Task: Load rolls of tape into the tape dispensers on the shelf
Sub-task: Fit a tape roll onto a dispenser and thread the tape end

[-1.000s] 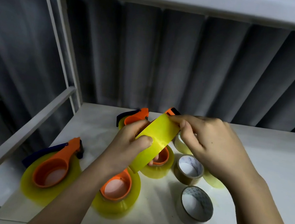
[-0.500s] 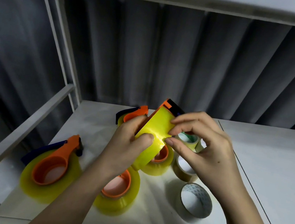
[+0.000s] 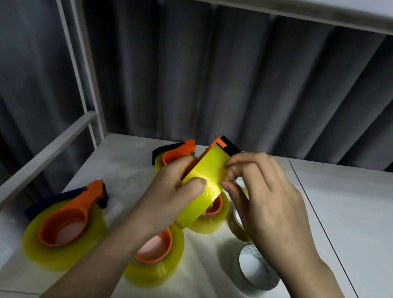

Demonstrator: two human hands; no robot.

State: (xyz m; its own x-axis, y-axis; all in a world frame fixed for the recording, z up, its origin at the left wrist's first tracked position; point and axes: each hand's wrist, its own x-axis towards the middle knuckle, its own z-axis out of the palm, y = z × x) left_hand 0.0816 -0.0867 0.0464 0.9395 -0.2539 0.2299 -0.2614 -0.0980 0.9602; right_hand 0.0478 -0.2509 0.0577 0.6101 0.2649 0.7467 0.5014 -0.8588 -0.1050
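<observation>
My left hand [image 3: 170, 195] grips a yellow tape roll [image 3: 208, 174] mounted in an orange dispenser with a black tip [image 3: 225, 143], held on edge above the shelf. My right hand [image 3: 265, 205] pinches the roll's right edge near the top with curled fingertips. Below them several loaded orange dispensers lie flat on the white shelf [image 3: 354, 216]: one at the left [image 3: 64, 224], one under my left wrist [image 3: 156, 252], one at the back [image 3: 175, 151], one partly hidden behind the held roll [image 3: 215, 214].
A loose clear tape roll [image 3: 254, 268] lies at the front right; another [image 3: 237, 223] is half hidden by my right hand. A metal upright and side rail [image 3: 42, 163] border the shelf's left. A grey pleated curtain hangs behind. An upper shelf edge runs overhead.
The held roll and dispenser have risen and tilted more upright. My right hand shifted from the roll's top end to pinching its right edge.
</observation>
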